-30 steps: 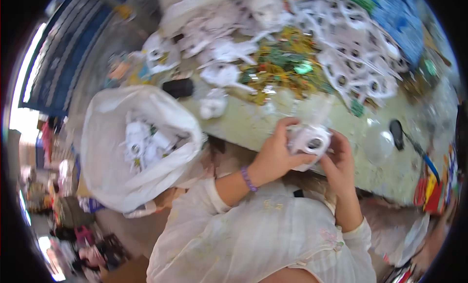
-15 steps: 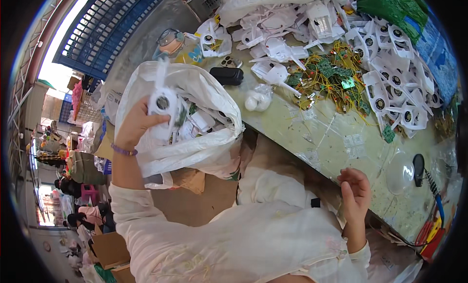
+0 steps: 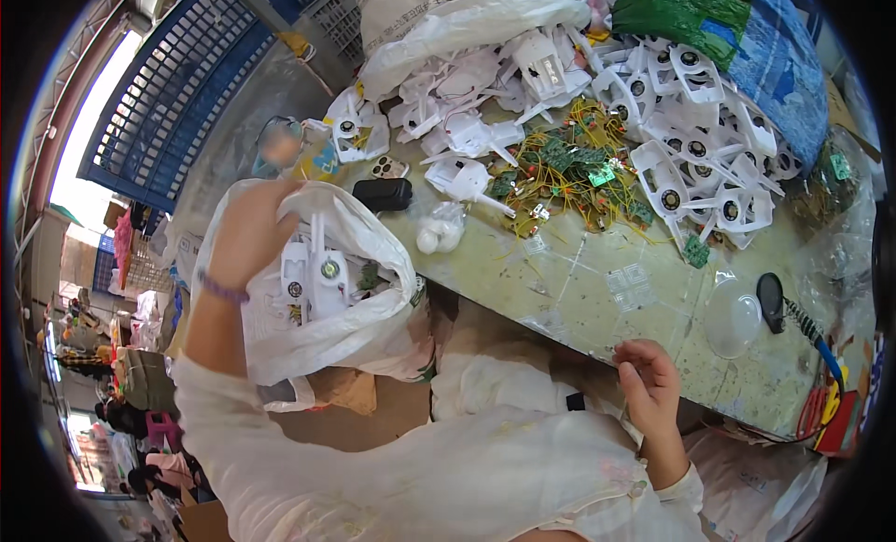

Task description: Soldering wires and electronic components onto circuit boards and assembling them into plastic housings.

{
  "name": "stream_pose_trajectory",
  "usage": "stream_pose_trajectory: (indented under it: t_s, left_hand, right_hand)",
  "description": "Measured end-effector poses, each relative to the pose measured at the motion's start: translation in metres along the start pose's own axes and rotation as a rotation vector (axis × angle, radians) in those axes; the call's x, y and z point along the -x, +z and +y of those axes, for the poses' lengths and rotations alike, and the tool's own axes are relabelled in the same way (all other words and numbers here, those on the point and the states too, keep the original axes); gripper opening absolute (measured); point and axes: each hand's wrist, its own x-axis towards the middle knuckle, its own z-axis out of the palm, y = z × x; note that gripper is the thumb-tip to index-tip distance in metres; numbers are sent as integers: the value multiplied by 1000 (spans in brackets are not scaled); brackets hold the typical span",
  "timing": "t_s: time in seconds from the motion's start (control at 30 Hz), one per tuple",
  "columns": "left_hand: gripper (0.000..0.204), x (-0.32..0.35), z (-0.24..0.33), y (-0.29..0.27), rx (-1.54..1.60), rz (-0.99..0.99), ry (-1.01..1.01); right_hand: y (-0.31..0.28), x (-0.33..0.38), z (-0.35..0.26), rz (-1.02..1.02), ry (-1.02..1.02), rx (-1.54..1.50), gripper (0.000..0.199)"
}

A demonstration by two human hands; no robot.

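Though fingers hidden, left hand (image 3: 250, 226) grip unclear at bag (image 3: 364, 323) rim; right hand (image 3: 651, 385) half-curled, empty

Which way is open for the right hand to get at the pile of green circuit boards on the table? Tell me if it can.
Probably yes. The right hand hangs empty at the table's near edge, and the stretch between it and the green circuit boards holds only flat clear plastic bits. The reach is long, though.
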Motion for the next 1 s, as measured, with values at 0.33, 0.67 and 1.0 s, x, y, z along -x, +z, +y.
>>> stream_pose_trajectory:
  t_s: [0.33, 0.67, 1.0]
  left_hand:
    - [30, -149, 56, 118, -40, 168, -6]
    - [20, -95, 104, -11, 813, -125, 40]
    - [33, -90, 242, 66, 1070, -1021, 260]
  right_hand:
    - [5, 3, -11, 23, -125, 168, 17]
    - [-25, -27, -42, 125, -218, 605, 22]
    - [-63, -103, -39, 170, -190, 1336, 17]
